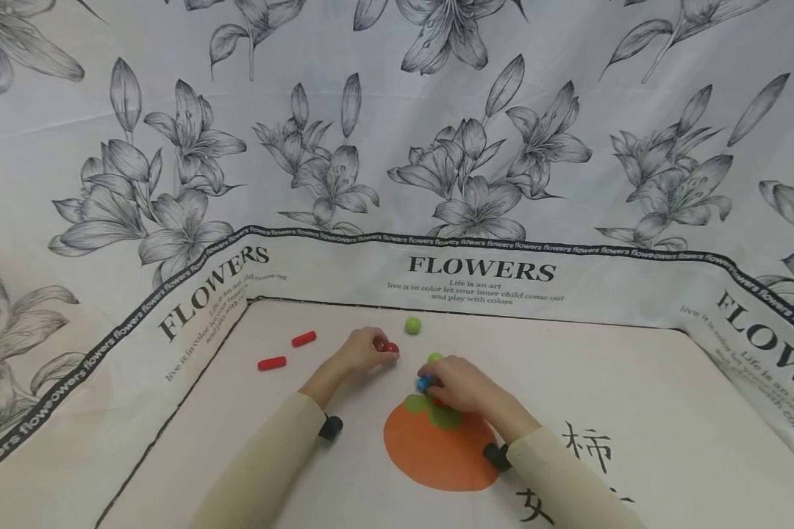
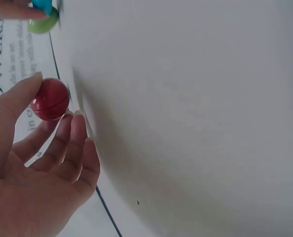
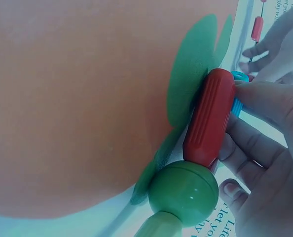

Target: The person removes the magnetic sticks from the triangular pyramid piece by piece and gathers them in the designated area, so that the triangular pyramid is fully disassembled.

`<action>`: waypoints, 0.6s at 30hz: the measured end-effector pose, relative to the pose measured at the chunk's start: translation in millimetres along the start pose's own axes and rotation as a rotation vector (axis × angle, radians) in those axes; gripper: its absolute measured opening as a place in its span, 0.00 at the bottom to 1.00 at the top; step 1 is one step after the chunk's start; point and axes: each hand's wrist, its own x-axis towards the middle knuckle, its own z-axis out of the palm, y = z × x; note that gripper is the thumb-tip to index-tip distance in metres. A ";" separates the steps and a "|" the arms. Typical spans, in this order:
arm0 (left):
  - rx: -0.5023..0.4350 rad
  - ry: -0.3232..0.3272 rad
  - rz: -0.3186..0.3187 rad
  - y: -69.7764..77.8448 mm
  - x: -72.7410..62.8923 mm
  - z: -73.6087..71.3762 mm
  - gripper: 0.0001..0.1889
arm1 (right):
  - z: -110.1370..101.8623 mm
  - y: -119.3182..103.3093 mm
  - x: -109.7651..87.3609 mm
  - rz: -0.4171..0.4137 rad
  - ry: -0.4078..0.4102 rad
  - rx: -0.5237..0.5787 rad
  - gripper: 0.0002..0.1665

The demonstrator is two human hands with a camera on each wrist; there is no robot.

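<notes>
Head view: white desk (image 1: 602, 375) with a printed orange persimmon (image 1: 437, 452) on its surface. Left hand (image 1: 360, 350) pinches a red ball (image 1: 390, 347). Right hand (image 1: 462, 383), just above the persimmon's leaves, grips a blue piece (image 1: 425, 383); a near green ball (image 1: 435, 358) shows partly behind its fingers. A far green ball (image 1: 413, 325) stands loose beyond both hands. Nearer red bar (image 1: 272, 363) and farther red bar (image 1: 304, 339) lie apart at the left, not in either hand.

Left wrist view: thumb on one side of the red ball, fingertips at its underside; a groove runs round the ball. No other part is visibly attached to it. The blue piece shows at the top edge, against a green ball and under a finger of the right hand.

Right wrist view: thumb and fingers close on the blue piece, mostly hidden behind a ribbed red bar (image 3: 210, 116). That bar's end meets a seamed green ball (image 3: 186, 193); a pale stick-like part below it is unidentified. Joined or merely touching: cannot tell.

Progress (judgement): assembly looks partly done at the right hand; the red ball is not yet added, and the two loose bars and far ball remain unused.
</notes>
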 end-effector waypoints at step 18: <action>0.010 0.176 -0.119 4.7 58.1 10.0 0.18 | -15.4 8.7 -24.8 -0.022 0.073 0.076 0.17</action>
